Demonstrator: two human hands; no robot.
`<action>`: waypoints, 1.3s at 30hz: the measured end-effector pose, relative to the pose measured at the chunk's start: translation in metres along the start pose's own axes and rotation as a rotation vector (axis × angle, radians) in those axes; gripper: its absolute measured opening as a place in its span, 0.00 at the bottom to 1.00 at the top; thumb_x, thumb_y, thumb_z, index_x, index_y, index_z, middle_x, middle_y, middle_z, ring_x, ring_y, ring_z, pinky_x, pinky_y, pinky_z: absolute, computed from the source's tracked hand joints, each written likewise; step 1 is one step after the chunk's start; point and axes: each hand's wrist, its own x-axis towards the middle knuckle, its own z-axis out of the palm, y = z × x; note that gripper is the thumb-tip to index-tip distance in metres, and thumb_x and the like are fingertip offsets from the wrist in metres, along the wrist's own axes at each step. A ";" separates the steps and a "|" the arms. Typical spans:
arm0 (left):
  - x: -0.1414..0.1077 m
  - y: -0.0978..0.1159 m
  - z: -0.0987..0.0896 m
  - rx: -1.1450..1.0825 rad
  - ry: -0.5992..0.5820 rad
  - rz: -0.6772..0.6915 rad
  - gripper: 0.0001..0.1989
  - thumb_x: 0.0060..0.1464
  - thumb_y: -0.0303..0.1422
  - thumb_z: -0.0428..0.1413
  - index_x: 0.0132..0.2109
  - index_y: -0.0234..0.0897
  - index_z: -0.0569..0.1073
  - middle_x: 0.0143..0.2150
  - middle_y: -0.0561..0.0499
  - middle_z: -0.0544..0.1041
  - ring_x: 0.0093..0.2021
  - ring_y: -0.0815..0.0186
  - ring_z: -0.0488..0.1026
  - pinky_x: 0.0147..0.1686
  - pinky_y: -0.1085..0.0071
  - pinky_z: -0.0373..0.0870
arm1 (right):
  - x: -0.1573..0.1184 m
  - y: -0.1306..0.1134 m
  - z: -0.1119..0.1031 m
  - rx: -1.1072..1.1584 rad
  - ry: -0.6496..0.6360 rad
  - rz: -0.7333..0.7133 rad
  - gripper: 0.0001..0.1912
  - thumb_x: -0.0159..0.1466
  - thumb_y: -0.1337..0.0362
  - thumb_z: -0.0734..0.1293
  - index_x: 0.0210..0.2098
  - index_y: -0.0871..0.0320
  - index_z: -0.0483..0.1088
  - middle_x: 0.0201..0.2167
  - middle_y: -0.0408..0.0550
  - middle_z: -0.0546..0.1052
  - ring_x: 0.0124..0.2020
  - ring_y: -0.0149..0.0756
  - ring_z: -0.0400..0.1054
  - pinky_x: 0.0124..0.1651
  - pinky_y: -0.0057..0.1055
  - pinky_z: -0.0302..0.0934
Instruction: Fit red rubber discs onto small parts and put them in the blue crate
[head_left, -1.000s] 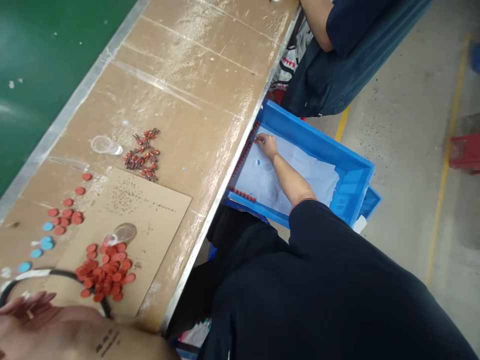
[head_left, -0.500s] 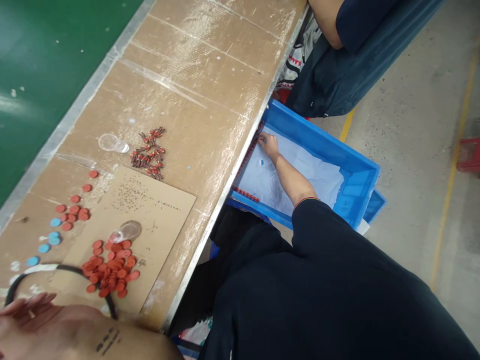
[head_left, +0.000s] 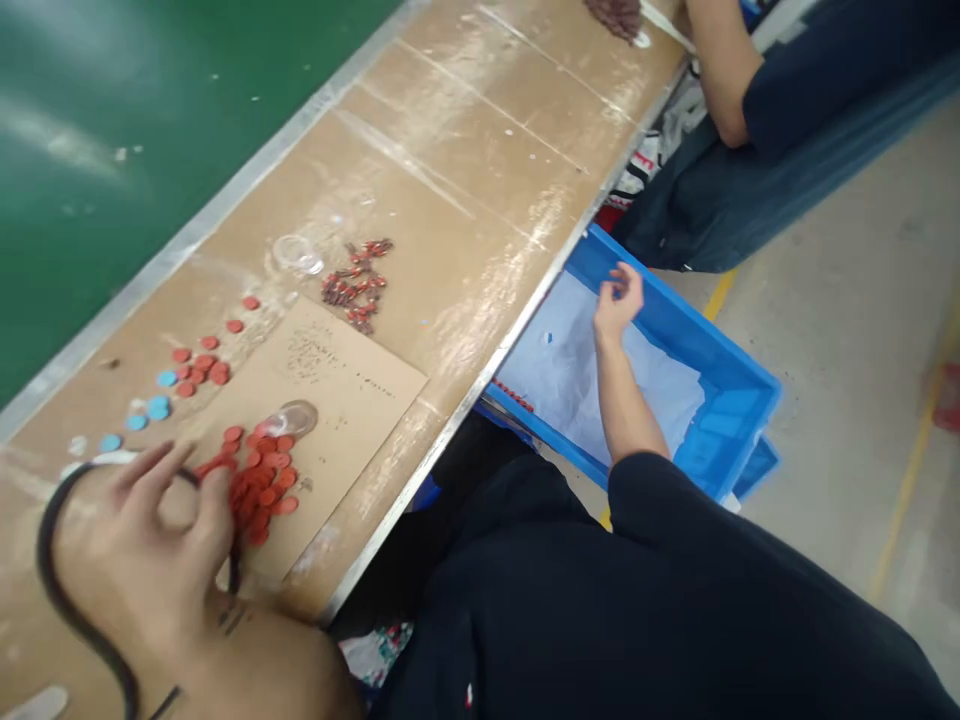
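Observation:
My left hand [head_left: 150,530] lies over the cardboard sheet [head_left: 360,380], its spread fingers at the edge of a pile of red discs [head_left: 262,485]. A black cord [head_left: 56,590] loops around near that hand. A clear round disc [head_left: 292,418] touches the pile. My right hand [head_left: 616,302] hangs inside a blue plastic crate [head_left: 742,400], above a pale plastic liner [head_left: 570,380], with loosely curled fingers holding nothing visible. A row of small red parts [head_left: 514,395] lies along the crate's edge nearest the bench.
The bench top carries small red-brown parts [head_left: 356,285], clear discs [head_left: 298,254], blue discs [head_left: 150,408] and loose red discs [head_left: 199,365]. A green surface [head_left: 112,150] lies beyond it. A co-worker's arm [head_left: 724,70] is at the top right, above a concrete floor [head_left: 847,280].
My left hand has moved up from the bottom edge to the red pile. My right hand has lifted away from the crate's edge, and the view has swung slightly.

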 end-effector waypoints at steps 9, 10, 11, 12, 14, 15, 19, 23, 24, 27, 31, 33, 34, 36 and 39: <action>0.004 -0.013 0.034 -0.018 -0.040 -0.015 0.15 0.67 0.41 0.52 0.51 0.45 0.81 0.54 0.48 0.81 0.55 0.49 0.78 0.61 0.44 0.73 | -0.052 -0.208 0.046 0.190 -0.614 -0.875 0.11 0.74 0.59 0.65 0.47 0.46 0.80 0.39 0.43 0.83 0.41 0.35 0.78 0.48 0.37 0.76; 0.004 -0.016 0.035 -0.036 -0.033 -0.002 0.14 0.67 0.41 0.52 0.49 0.46 0.81 0.53 0.49 0.81 0.54 0.49 0.78 0.60 0.43 0.72 | -0.056 -0.222 0.062 0.148 -0.691 -0.919 0.13 0.74 0.60 0.63 0.49 0.46 0.80 0.43 0.44 0.84 0.46 0.37 0.78 0.51 0.39 0.76; 0.004 -0.019 0.037 -0.052 -0.027 0.008 0.13 0.68 0.41 0.52 0.48 0.47 0.81 0.52 0.50 0.81 0.54 0.48 0.78 0.60 0.42 0.72 | -0.060 -0.232 0.078 0.089 -0.764 -0.955 0.15 0.75 0.62 0.62 0.51 0.45 0.80 0.47 0.45 0.83 0.50 0.39 0.78 0.54 0.40 0.75; 0.003 -0.021 0.039 -0.065 -0.023 0.009 0.13 0.68 0.41 0.52 0.48 0.47 0.81 0.52 0.49 0.81 0.54 0.48 0.78 0.59 0.42 0.72 | -0.062 -0.240 0.093 0.020 -0.830 -0.984 0.17 0.75 0.64 0.60 0.52 0.43 0.80 0.51 0.45 0.83 0.54 0.41 0.76 0.56 0.42 0.75; 0.004 -0.023 0.043 -0.079 -0.016 -0.013 0.14 0.68 0.39 0.52 0.47 0.45 0.82 0.50 0.48 0.82 0.53 0.49 0.78 0.58 0.44 0.73 | -0.063 -0.249 0.116 -0.107 -0.929 -1.028 0.19 0.75 0.64 0.60 0.52 0.41 0.81 0.55 0.45 0.81 0.57 0.44 0.73 0.55 0.43 0.75; 0.004 -0.023 0.045 -0.084 -0.011 -0.029 0.14 0.67 0.39 0.52 0.46 0.45 0.83 0.50 0.47 0.83 0.52 0.49 0.78 0.57 0.46 0.74 | -0.063 -0.251 0.124 -0.149 -0.960 -1.043 0.18 0.74 0.62 0.61 0.51 0.40 0.81 0.54 0.45 0.81 0.57 0.45 0.72 0.53 0.43 0.75; 0.004 -0.020 0.049 -0.094 0.013 -0.071 0.16 0.66 0.36 0.51 0.46 0.42 0.84 0.47 0.43 0.84 0.50 0.50 0.79 0.56 0.49 0.75 | -0.059 -0.251 0.133 -0.128 -0.995 -1.074 0.12 0.73 0.59 0.65 0.42 0.44 0.83 0.48 0.47 0.83 0.54 0.47 0.72 0.49 0.45 0.75; 0.003 -0.015 0.046 -0.112 -0.023 -0.091 0.16 0.66 0.35 0.51 0.45 0.41 0.84 0.47 0.42 0.83 0.50 0.51 0.79 0.56 0.51 0.76 | -0.054 -0.252 0.118 0.095 -0.965 -1.017 0.11 0.73 0.61 0.65 0.41 0.47 0.81 0.45 0.46 0.84 0.50 0.46 0.76 0.55 0.52 0.74; 0.003 -0.014 0.045 -0.120 -0.031 -0.101 0.16 0.66 0.34 0.50 0.46 0.40 0.84 0.48 0.42 0.83 0.50 0.51 0.79 0.56 0.52 0.77 | -0.052 -0.255 0.113 0.162 -0.958 -0.980 0.10 0.73 0.61 0.66 0.42 0.47 0.81 0.44 0.46 0.85 0.49 0.44 0.78 0.54 0.49 0.75; 0.002 -0.012 0.044 -0.138 -0.025 -0.119 0.18 0.66 0.31 0.49 0.51 0.39 0.83 0.51 0.41 0.83 0.52 0.52 0.80 0.56 0.53 0.77 | -0.051 -0.274 0.103 0.354 -0.922 -0.880 0.08 0.73 0.57 0.67 0.47 0.46 0.80 0.40 0.43 0.85 0.41 0.36 0.80 0.44 0.39 0.77; 0.001 -0.013 0.044 -0.164 0.024 -0.127 0.18 0.64 0.30 0.50 0.51 0.43 0.84 0.52 0.44 0.84 0.51 0.52 0.81 0.56 0.53 0.78 | -0.070 -0.310 0.109 0.590 -0.923 -0.894 0.13 0.74 0.51 0.66 0.55 0.41 0.77 0.40 0.41 0.84 0.39 0.34 0.81 0.42 0.39 0.78; 0.001 -0.013 0.042 -0.209 0.095 -0.138 0.17 0.65 0.32 0.51 0.49 0.45 0.84 0.51 0.45 0.84 0.51 0.53 0.81 0.56 0.53 0.78 | -0.088 -0.321 0.119 0.695 -0.958 -0.907 0.14 0.75 0.48 0.65 0.55 0.39 0.77 0.39 0.40 0.84 0.38 0.34 0.81 0.41 0.40 0.79; 0.001 -0.013 0.041 -0.240 0.144 -0.147 0.15 0.65 0.33 0.52 0.49 0.45 0.84 0.50 0.46 0.85 0.50 0.53 0.81 0.56 0.53 0.78 | -0.098 -0.324 0.123 0.750 -0.988 -0.894 0.14 0.74 0.47 0.65 0.54 0.39 0.77 0.38 0.39 0.83 0.38 0.34 0.81 0.40 0.39 0.79; 0.001 -0.012 0.040 -0.327 0.257 -0.177 0.13 0.63 0.34 0.55 0.47 0.45 0.85 0.46 0.47 0.85 0.47 0.55 0.82 0.55 0.54 0.79 | -0.114 -0.324 0.130 0.816 -1.053 -0.823 0.12 0.74 0.47 0.66 0.52 0.40 0.76 0.38 0.38 0.84 0.37 0.31 0.81 0.38 0.34 0.79; 0.002 -0.011 0.043 -0.575 0.410 -0.241 0.08 0.61 0.35 0.60 0.44 0.43 0.84 0.42 0.48 0.85 0.44 0.58 0.81 0.50 0.58 0.81 | -0.128 -0.316 0.132 0.787 -1.151 -0.722 0.09 0.73 0.50 0.68 0.51 0.42 0.75 0.40 0.38 0.84 0.39 0.30 0.82 0.38 0.30 0.80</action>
